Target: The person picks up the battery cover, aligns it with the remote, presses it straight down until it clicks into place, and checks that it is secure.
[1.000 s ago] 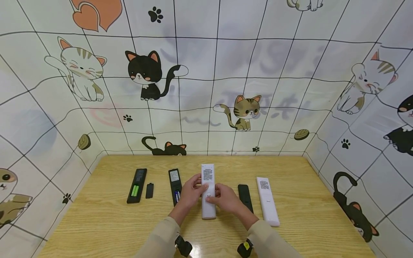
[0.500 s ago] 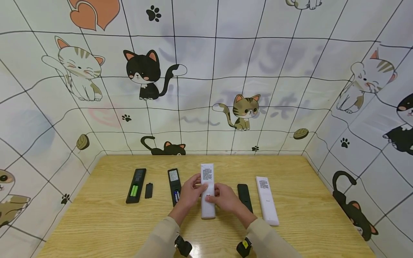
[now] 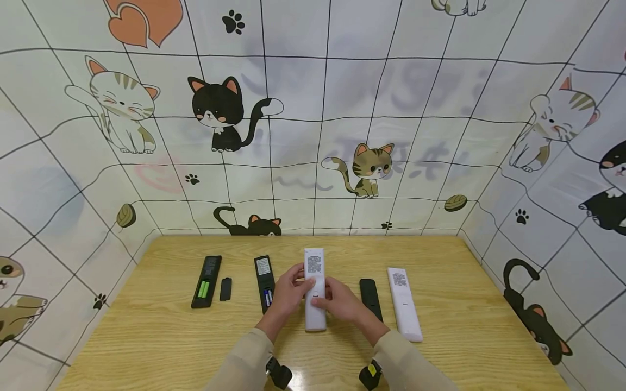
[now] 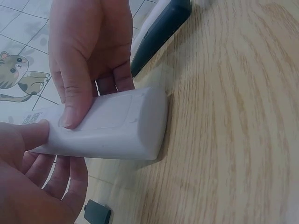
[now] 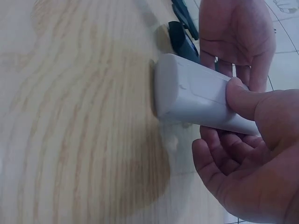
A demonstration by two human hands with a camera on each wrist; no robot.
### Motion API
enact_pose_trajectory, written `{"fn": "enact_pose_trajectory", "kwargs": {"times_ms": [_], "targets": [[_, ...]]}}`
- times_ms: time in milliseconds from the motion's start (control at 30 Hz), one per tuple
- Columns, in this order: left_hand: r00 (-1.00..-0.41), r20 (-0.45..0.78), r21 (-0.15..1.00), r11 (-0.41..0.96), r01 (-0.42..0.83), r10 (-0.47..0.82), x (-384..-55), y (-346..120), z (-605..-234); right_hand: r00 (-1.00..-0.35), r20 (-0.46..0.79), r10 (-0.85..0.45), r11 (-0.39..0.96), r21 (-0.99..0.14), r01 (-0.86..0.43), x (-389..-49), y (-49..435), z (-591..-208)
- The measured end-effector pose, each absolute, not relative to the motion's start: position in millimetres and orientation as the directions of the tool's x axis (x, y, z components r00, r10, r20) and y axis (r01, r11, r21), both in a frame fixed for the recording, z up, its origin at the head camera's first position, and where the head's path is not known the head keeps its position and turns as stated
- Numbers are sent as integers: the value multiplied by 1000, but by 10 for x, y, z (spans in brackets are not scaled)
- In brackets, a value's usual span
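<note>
A white remote control (image 3: 315, 321) lies back side up in the middle, its printed label at the far end. My left hand (image 3: 289, 291) grips its left edge, thumb on the back and fingers against the side. From the right, my right hand (image 3: 344, 301) holds it, with the thumb pressing on the battery cover (image 5: 202, 86). That cover sits in place, its outline showing in both wrist views. The near end of the white remote (image 4: 152, 123) is right at the tabletop. Beside my left hand lies a black remote (image 3: 264, 274) with batteries showing, partly hidden by the hand.
At the left on the wooden table (image 3: 146, 336) lie another black remote (image 3: 211, 271) with green batteries showing and a loose black battery cover (image 3: 226, 289). To the right are a black remote (image 3: 370, 296), partly behind my wrist, and a second white remote (image 3: 405, 307).
</note>
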State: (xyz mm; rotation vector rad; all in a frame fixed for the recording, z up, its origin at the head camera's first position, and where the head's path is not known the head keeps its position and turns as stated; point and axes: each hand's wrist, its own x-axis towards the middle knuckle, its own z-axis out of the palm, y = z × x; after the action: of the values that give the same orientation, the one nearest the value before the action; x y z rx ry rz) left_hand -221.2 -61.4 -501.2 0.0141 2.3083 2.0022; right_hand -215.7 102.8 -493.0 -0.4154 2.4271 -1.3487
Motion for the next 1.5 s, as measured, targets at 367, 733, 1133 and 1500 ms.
{"fn": "enact_pose_trajectory", "kwargs": {"times_ms": [367,733,1133,1500], "targets": [[-996,-77,987,148,-69,51,-2207,-623,-5000,-860,-121,-496,517,-837,-181,-2151,1021,-4924],[-995,-87,984,160,-80,38,-2196,-615,-4986,-859,-118,-499,510,-841,-180,-2123,1023,-4907],[-996,-83,984,159,-76,37,-2178,-599,-4994,-890,-129,-438,526,-840,-137,-2116,1017,-4925],[-995,-96,980,179,-90,27,-2170,-585,-4972,-919,-147,-366,538,-839,-80,-2103,986,-4902]]}}
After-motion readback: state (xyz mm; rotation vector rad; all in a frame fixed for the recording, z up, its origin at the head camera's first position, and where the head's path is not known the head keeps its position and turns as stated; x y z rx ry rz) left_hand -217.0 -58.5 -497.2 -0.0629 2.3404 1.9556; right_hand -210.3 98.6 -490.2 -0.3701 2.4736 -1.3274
